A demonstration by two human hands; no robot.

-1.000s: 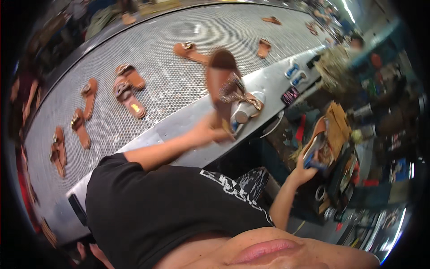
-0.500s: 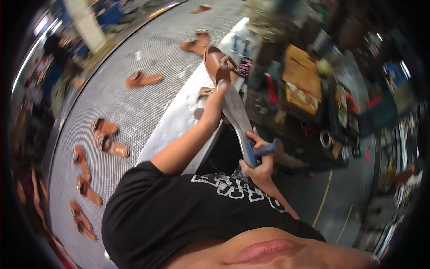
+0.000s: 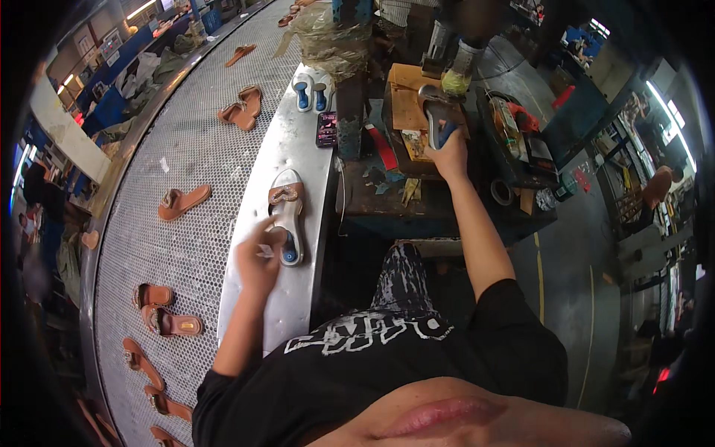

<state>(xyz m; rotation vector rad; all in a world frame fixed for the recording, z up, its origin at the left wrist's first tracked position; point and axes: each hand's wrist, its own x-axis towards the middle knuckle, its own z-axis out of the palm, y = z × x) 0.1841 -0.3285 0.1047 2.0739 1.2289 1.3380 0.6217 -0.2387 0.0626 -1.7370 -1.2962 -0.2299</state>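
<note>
My right hand (image 3: 450,155) grips the blue heel end of a shoe last (image 3: 430,100), whose rounded greyish toe points away from me above a brown cardboard box. My left hand (image 3: 257,259) is blurred, its fingers stretched out with nothing visible in them. It hovers at the heel end of a brown sandal (image 3: 286,195) with a decorated strap. This sandal lies on a pale metal ledge, toe pointing away, with a blue round-topped post (image 3: 288,246) at its heel. Whether my left fingertips touch that post, I cannot tell.
Left of the ledge (image 3: 257,305) runs a perforated grey conveyor (image 3: 205,253) carrying several brown sandals (image 3: 182,203). Two blue posts (image 3: 311,97) and a phone (image 3: 326,129) lie farther up the ledge. A cardboard box (image 3: 411,82), machine post (image 3: 352,112) and tape roll (image 3: 502,191) stand right.
Both hands were together on the last and a brown sandal; they are now apart. My right hand has swung right with the last; my left has dropped left toward the sandal on the ledge.
</note>
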